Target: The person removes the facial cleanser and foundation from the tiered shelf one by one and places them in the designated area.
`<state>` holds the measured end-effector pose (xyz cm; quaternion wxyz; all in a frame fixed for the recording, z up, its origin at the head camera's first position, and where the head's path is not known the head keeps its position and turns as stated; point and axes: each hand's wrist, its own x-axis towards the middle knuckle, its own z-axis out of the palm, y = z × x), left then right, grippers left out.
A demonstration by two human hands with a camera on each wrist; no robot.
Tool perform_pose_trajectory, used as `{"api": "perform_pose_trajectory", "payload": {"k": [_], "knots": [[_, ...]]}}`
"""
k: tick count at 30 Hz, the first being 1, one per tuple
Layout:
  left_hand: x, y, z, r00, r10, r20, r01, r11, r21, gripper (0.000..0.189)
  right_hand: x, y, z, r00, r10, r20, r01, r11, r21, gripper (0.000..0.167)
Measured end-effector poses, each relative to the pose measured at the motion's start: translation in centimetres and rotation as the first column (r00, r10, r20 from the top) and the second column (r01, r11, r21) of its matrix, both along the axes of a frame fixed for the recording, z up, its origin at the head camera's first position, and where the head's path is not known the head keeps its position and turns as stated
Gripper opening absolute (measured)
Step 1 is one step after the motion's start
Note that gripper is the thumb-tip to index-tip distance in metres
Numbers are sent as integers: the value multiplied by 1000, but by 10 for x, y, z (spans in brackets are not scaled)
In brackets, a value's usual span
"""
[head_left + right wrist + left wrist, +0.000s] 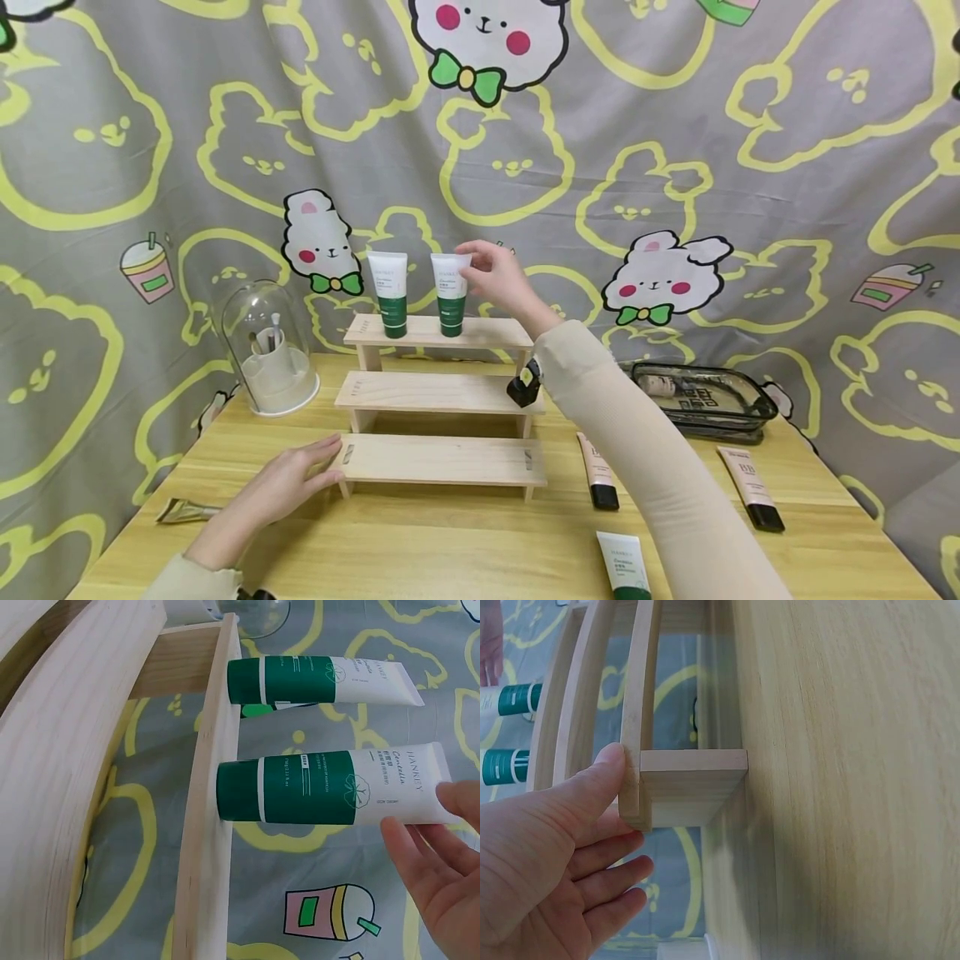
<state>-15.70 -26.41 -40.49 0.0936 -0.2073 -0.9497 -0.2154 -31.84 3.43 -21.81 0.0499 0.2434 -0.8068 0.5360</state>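
Head view: the right hand (498, 271) pinches the upper white end of a green-and-white tube (450, 287), thumb and fingers closed about its edge; the tube stands cap down on the top tier of a wooden stand (442, 460), to the right of a matching tube (390, 292). The left hand (288, 479) holds the left end of the lowest tier. A third such tube (624, 562) lies on the table (420, 542), its cap end cut off by the lower edge, and the right sleeve (637, 433) hides part of the tabletop. The step in hand appears to be placing the pinched tube in line with its neighbour; the next move probably calls for a level release that does not tip it. Left wrist view: thumb and index finger bracket the tier's end in a light grip, the other fingers loosely bent and free; the two standing tubes are cut off at the left edge, and how firmly the hand presses cannot be told. Right wrist view: the cap appears to meet the board; the hand runs out of frame at right, and the fingertips behind the tube are hidden.
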Motion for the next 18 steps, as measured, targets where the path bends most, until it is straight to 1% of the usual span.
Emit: {"api": "perform_pose_trajectory", "payload": {"k": [3,7,10,18], "knots": [[0,0,0,1000,-2,4,2,1000,1,50,0,0,-1,999,-30,-13,30,999,-26,20],[0,0,0,1000,-2,4,2,1000,-2,50,0,3,-3,998,-57,-40,56,998,-41,15],[-1,0,0,1000,1,9,-1,1000,-3,50,2,6,-5,997,-61,-52,57,996,-67,13],[-2,-1,0,1000,8,21,-8,1000,-12,51,3,15,-12,996,-75,-53,66,985,-162,11]]}}
